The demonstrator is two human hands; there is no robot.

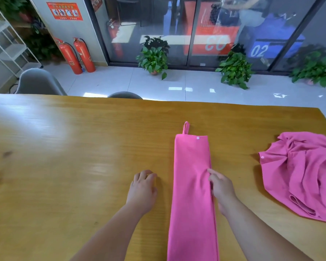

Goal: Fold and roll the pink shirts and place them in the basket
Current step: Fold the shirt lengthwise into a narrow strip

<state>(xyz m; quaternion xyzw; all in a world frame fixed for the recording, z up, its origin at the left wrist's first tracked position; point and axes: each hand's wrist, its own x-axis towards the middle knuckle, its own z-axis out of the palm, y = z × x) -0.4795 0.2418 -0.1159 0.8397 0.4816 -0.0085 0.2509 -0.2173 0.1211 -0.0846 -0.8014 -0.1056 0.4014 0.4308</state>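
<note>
A pink shirt (191, 178) lies folded into a long narrow strip on the wooden table (64, 157), running from the near edge toward the far side, with a small loop and a white button at its far end. My right hand (221, 187) rests on the strip's right edge, fingers along the fold. My left hand (142, 187) lies on the bare table just left of the strip, fingers loosely curled, holding nothing. A second pink shirt (301, 174) sits crumpled in a heap at the right. No basket is in view.
The table's far edge runs across the middle of the view, with two grey chairs (38, 81) behind it. Beyond are a tiled floor, two red fire extinguishers (77, 55), potted plants (153, 57) and glass doors.
</note>
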